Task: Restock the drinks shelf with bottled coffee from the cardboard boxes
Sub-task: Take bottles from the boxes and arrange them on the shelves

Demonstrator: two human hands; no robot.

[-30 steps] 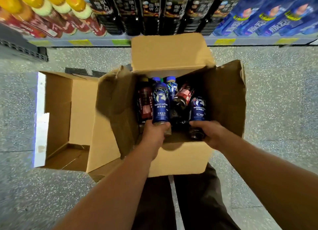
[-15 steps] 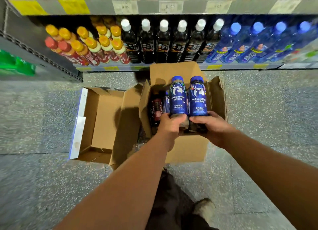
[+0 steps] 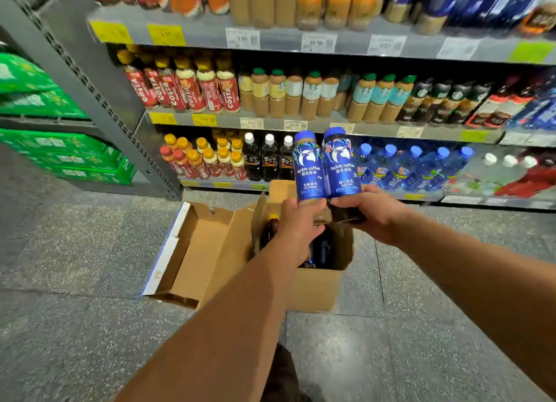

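Observation:
My left hand [image 3: 296,221] grips the base of a blue-labelled coffee bottle [image 3: 309,168], held upright. Right beside it, touching, stands a second blue coffee bottle [image 3: 342,164], gripped at its dark base by my right hand [image 3: 373,212]. Both bottles hang above an open cardboard box [image 3: 319,284] on the floor, where more dark bottles [image 3: 322,248] show between my arm and the box wall. Behind them rises the drinks shelf [image 3: 301,125], its rows packed with bottled coffee and water.
A second cardboard box [image 3: 195,251], open and lying to the left of the first, shows a bare inside. Green cartons [image 3: 60,158] are stacked on the left rack behind a grey upright post [image 3: 99,101]. Speckled grey floor surrounds the boxes.
Both hands have lifted the two blue bottles out of the box and up to shelf height. The view has tilted up from the box to the shelves.

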